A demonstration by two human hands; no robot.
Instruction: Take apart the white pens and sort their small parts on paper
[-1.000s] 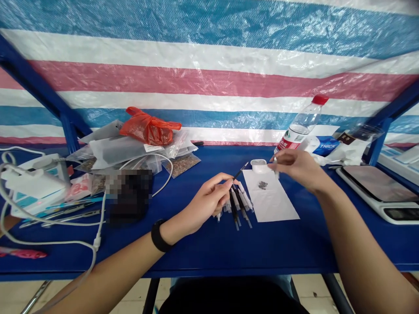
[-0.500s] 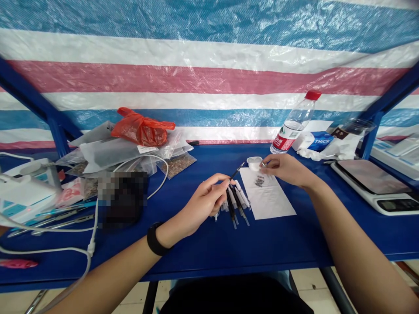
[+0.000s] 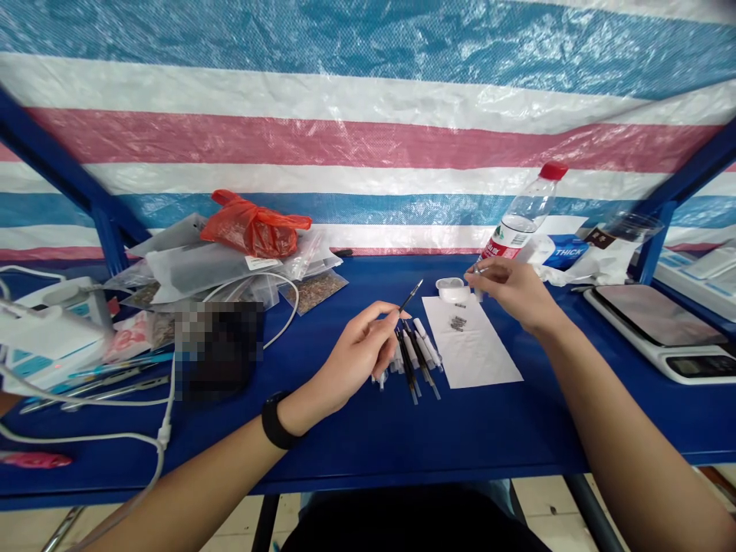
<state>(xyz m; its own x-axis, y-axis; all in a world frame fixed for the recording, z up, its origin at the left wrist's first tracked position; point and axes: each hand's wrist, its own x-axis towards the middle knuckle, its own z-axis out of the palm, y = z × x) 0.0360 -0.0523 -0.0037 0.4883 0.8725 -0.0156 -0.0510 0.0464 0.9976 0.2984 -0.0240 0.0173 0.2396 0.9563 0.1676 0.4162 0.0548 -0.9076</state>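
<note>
My left hand [image 3: 368,341] is closed in a pinch around a thin dark pen refill [image 3: 411,294], its pointed end angled up to the right. Below those fingers lie several black and white pen parts [image 3: 422,354] with clear ends, side by side on the blue table. Over the far right edge of a white paper sheet [image 3: 477,356], my right hand [image 3: 509,287] is pinched on a small pale piece too small to name. Small dark metallic pieces [image 3: 458,323] rest on the sheet. A small white container [image 3: 453,291] stands just left of the right fingertips.
A red-capped water bottle [image 3: 526,211] leans behind my right hand, near a blue THICK pack [image 3: 566,253]. At right is a digital scale [image 3: 661,322]. Plastic bags [image 3: 195,268], a red bag [image 3: 256,226] and white cables [image 3: 164,433] crowd the left.
My right hand dipped left over the metallic pieces, then drew back right beside the container. One small piece now lies apart from the others, nearer the container. My left hand keeps the refill.
</note>
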